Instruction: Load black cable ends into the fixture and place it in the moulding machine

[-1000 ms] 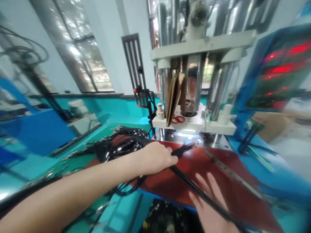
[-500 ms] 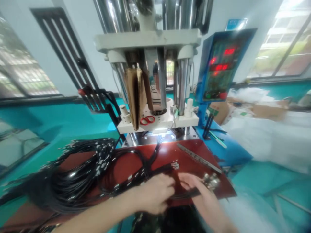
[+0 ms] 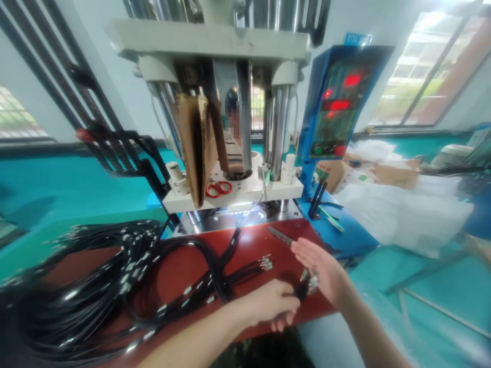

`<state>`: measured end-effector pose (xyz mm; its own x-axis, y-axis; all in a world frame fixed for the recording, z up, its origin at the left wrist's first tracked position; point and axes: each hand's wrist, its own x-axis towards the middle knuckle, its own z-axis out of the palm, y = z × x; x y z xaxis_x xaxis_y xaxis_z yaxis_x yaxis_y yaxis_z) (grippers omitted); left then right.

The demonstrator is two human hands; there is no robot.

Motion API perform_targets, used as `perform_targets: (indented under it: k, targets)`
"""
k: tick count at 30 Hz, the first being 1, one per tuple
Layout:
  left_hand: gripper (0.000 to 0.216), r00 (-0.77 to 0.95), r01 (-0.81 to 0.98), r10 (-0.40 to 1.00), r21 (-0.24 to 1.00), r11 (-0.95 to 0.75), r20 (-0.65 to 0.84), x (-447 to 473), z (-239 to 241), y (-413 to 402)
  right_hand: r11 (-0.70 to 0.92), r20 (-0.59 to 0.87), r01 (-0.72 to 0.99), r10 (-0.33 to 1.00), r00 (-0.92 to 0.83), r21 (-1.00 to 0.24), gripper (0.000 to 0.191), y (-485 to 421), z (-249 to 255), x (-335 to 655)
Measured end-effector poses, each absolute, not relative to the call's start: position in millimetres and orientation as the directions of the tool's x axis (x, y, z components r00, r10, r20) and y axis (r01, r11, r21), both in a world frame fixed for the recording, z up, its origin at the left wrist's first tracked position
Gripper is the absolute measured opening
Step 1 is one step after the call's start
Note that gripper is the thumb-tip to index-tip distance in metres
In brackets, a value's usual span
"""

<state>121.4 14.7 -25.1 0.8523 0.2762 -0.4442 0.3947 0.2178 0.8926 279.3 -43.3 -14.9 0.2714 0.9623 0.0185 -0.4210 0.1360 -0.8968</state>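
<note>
Far to the left of the grip, a heap of black cables (image 3: 95,291) sprawls over the red mat (image 3: 184,266). The left hand (image 3: 274,306) is closed tight around a thin bundle (image 3: 299,291) of those cables, and its metal plugs (image 3: 311,280) stick out just to the right of the fist. The right hand (image 3: 322,268) is spread flat with its fingers apart, its palm touching the plugs. Just beyond the grip lies a metal strip (image 3: 280,235), and further back stands the press (image 3: 230,194).
</note>
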Motion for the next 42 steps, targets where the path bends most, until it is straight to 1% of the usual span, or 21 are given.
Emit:
perform_targets:
  k: [2,4,9,12,16,19,22,24,25,26,27,28,29,30,31,32,33,34,35,38,42]
  targets:
    - [0.010,0.837,0.385,0.309,0.887,0.255,-0.452,128,-23,13,0.057,-0.007,-0.245,0.967,0.253,-0.968,0.031,-41,-10,281]
    - [0.010,0.821,0.369,0.340,0.880,0.298,-0.459,137,-22,11,0.027,-0.012,-0.148,0.965,0.262,-0.989,0.031,-40,-6,277]
    - [0.015,0.811,0.291,0.404,0.891,0.349,-0.424,157,-26,12,-0.004,-0.030,-0.089,0.956,0.292,-0.996,0.029,-35,-2,271]
    - [0.023,0.851,0.179,0.381,0.881,0.438,-0.362,161,-30,14,-0.045,-0.054,-0.045,0.970,0.236,-0.998,0.028,-31,-2,271]
    - [0.036,0.878,0.045,0.370,0.823,0.566,-0.303,160,-30,17,-0.093,-0.104,-0.069,0.980,0.172,-0.993,0.028,-26,-3,268]
    - [0.045,0.884,0.057,0.342,0.800,0.597,-0.318,157,-31,17,-0.096,-0.103,-0.052,0.983,0.154,-0.994,0.028,-21,-5,264]
    - [0.043,0.876,0.123,0.323,0.812,0.571,-0.359,154,-33,18,-0.054,-0.056,-0.021,0.989,0.133,-0.998,0.030,-17,-5,269]
    - [0.036,0.858,0.144,0.343,0.821,0.552,-0.381,152,-35,20,-0.034,-0.014,0.122,0.987,0.160,-0.992,0.033,-18,-6,282]
    - [0.032,0.853,0.150,0.354,0.829,0.538,-0.384,151,-35,21,-0.030,0.023,0.273,0.982,0.189,-0.962,0.033,-20,-7,291]
    - [0.029,0.848,0.149,0.372,0.843,0.517,-0.378,151,-36,22,-0.042,0.066,0.462,0.975,0.214,-0.886,0.033,-24,-10,301]
    - [0.027,0.844,0.144,0.392,0.859,0.491,-0.366,150,-35,23,-0.071,0.106,0.657,0.968,0.226,-0.751,0.034,-28,-13,310]
    - [0.025,0.839,0.141,0.414,0.875,0.463,-0.354,149,-35,23,-0.110,0.119,0.813,0.970,0.214,-0.572,0.036,-34,-17,318]
    - [0.024,0.832,0.140,0.435,0.889,0.437,-0.344,148,-33,23,-0.146,0.109,0.912,0.973,0.201,-0.384,0.039,-40,-20,324]
    - [0.023,0.825,0.138,0.453,0.899,0.417,-0.337,148,-32,22,-0.174,0.090,0.961,0.976,0.197,-0.215,0.039,-46,-24,327]
    - [0.022,0.819,0.137,0.467,0.905,0.402,-0.332,148,-31,22,-0.193,0.066,0.978,0.978,0.198,-0.086,0.038,-51,-27,328]
    - [0.021,0.816,0.138,0.476,0.909,0.393,-0.329,148,-30,21,-0.208,0.049,0.978,0.977,0.208,-0.008,0.037,-54,-29,327]
    - [0.019,0.812,0.139,0.482,0.911,0.387,-0.328,148,-29,20,-0.221,0.036,0.975,0.975,0.220,0.016,0.033,-57,-31,324]
    - [0.018,0.808,0.138,0.491,0.914,0.381,-0.326,148,-29,19,-0.238,0.024,0.971,0.971,0.239,-0.023,0.028,-57,-31,321]
    - [0.017,0.801,0.134,0.505,0.918,0.372,-0.321,148,-30,18,-0.254,0.002,0.961,0.967,0.256,-0.110,0.023,-57,-32,318]
    - [0.015,0.773,0.116,0.578,0.954,0.278,-0.263,149,-33,16,-0.273,-0.070,0.865,0.961,0.269,-0.421,0.012,-54,-32,313]
    - [0.009,0.723,0.125,0.691,0.988,-0.093,-0.026,148,-36,14,-0.283,-0.144,0.708,0.957,0.251,-0.647,0.012,-56,-37,304]
